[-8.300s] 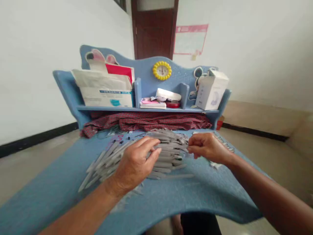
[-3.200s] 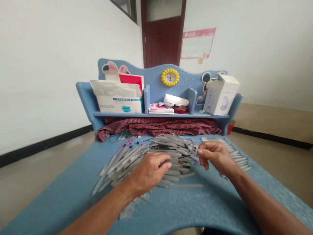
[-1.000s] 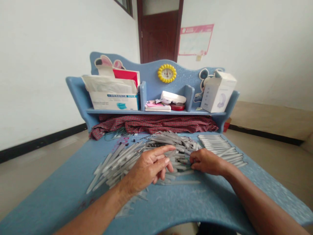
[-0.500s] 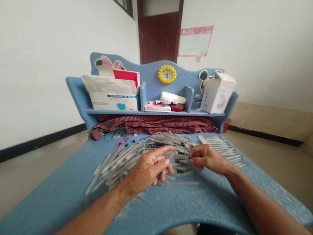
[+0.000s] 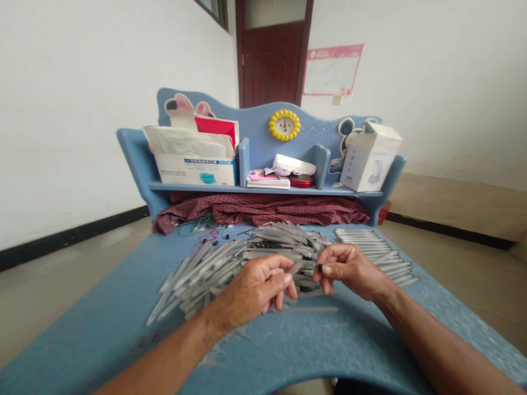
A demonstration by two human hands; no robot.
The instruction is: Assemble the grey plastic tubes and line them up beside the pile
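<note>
A heap of grey pen barrels (image 5: 230, 258) lies spread across the middle of the blue desk (image 5: 288, 345). My left hand (image 5: 251, 291) is curled above the near side of the heap and pinches one grey barrel (image 5: 295, 268) between thumb and fingers. My right hand (image 5: 349, 269) is closed just to its right, with a small dark piece (image 5: 319, 268) pinched at its fingertips. The dark piece sits right at the end of the barrel.
A neat row of grey pens (image 5: 376, 255) lies to the right of my right hand. Red checked cloth (image 5: 263, 211) lies under the desk's shelf, which holds a mask box (image 5: 195, 164), papers, a red tin (image 5: 302, 181) and a white carton (image 5: 370, 159). A door is behind.
My left hand, with a finger stretched out a second ago, has curled shut on a barrel. My right hand rose from the heap and came to meet the barrel's end.
</note>
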